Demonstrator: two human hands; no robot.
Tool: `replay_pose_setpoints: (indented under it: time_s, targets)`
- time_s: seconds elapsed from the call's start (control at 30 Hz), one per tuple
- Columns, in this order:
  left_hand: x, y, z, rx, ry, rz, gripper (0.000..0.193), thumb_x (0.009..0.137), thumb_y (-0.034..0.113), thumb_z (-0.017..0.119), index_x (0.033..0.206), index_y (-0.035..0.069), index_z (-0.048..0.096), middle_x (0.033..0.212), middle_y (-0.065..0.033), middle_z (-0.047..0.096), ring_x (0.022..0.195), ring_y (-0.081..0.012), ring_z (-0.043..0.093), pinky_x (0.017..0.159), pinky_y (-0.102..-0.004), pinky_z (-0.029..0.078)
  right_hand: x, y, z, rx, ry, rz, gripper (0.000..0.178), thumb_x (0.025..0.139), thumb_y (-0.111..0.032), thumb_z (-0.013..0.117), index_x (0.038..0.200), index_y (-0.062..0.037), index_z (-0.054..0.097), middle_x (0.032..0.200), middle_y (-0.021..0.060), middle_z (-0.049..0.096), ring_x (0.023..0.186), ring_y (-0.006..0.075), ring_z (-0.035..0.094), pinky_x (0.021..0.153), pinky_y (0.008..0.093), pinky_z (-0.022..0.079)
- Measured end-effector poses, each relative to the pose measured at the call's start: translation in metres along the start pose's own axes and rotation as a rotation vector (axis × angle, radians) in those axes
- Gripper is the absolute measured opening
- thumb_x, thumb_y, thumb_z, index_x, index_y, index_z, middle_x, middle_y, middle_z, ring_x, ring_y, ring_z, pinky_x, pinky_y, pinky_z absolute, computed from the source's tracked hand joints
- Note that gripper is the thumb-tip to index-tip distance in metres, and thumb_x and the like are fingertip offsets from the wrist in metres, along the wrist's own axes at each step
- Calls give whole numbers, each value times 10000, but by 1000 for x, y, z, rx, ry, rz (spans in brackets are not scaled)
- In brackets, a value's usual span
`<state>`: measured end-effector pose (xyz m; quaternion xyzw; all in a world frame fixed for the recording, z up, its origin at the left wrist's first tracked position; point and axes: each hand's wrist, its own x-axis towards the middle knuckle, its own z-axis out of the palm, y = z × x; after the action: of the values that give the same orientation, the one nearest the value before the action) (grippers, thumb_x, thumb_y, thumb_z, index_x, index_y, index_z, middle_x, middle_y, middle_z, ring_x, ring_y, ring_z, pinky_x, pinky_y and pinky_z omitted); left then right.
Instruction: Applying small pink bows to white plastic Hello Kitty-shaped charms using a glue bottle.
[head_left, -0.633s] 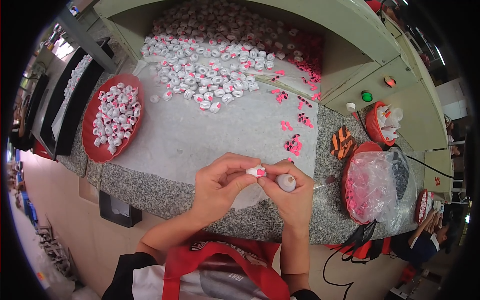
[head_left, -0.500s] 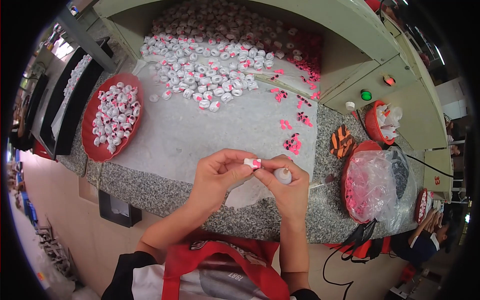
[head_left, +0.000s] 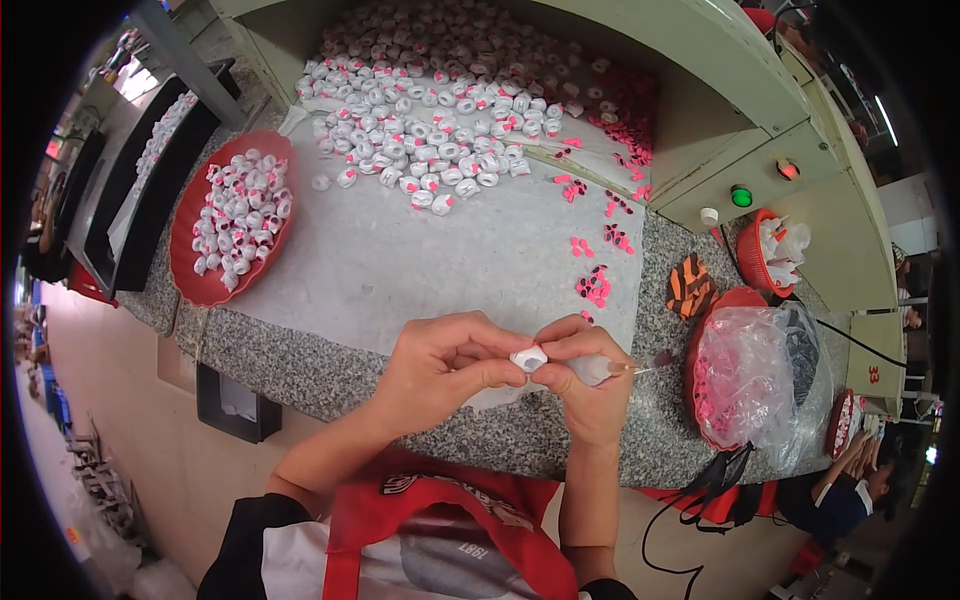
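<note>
The speckled granite counter (head_left: 300, 365) runs out of sight on the left, where the view goes dark. A pale sheet (head_left: 420, 260) covers its middle. At the back, a great heap of small white pieces (head_left: 450, 90) spreads under the overhang of a green machine housing (head_left: 720, 130); how far back the heap goes is hidden in shadow. On the left sits a red tray (head_left: 190, 285) full of finished white-and-pink pieces. On the right, a clear plastic bag (head_left: 750, 375) bulges over a red bowl; what is pink inside it is too blurred to make out. Loose pink bits (head_left: 595, 285) lie scattered between heap and hands.

Down at the near edge of the counter, the left hand (head_left: 435, 365) and the right hand (head_left: 590, 375) are drawn together, fingertips nearly meeting. Between them sits one small white piece (head_left: 528, 358), pinched by the left thumb and forefinger. The right hand grips a slim clear applicator (head_left: 610, 370), its tip pointing right and blurry; whether it touches the piece I cannot tell, as fingers cover that spot.
</note>
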<state>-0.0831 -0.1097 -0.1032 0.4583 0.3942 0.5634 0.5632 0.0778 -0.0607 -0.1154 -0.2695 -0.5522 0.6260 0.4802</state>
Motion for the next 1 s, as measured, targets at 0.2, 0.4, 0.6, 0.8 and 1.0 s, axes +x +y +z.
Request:
replay_pose_setpoints:
  time_s: [0.2,0.4,0.6,0.8,1.0]
  targets:
    - [-1,3,2,-78,73,-81,226,760,-91,577,980,-65,533,870,-132,591,807,-189,618,665,-245,500,-2,3,5,71,90,83,255,648,-28,727,853,-9,576,867,136,579,587,104,529,461,185,401]
    - [-7,-3,-14,-44,130,-109,200,772,-72,574,966,-54,529,891,-131,609,826,-181,614,695,-255,506,2,12,20,102,65,216,207,672,9,702,845,3,589,898,109,578,784,147,555,680,251,452]
    - [-12,-2,-63,114,340,-16,160,772,-45,581,929,-52,552,905,-103,619,826,-149,605,733,-246,482,18,25,54,-160,107,306,149,706,24,668,817,-11,575,878,84,590,691,95,551,569,200,436]
    - [8,11,-166,1100,861,350,231,723,-8,615,946,49,595,908,-80,583,814,-169,567,671,-262,469,16,25,42,-159,238,385,91,737,32,578,805,-15,541,801,72,569,542,87,496,449,185,371]
    - [84,-52,-90,1349,453,253,248,682,60,661,920,84,599,906,-86,517,790,-275,544,598,-318,470,-8,19,24,-133,182,283,238,756,46,531,966,-32,448,876,66,489,609,104,494,537,219,430]
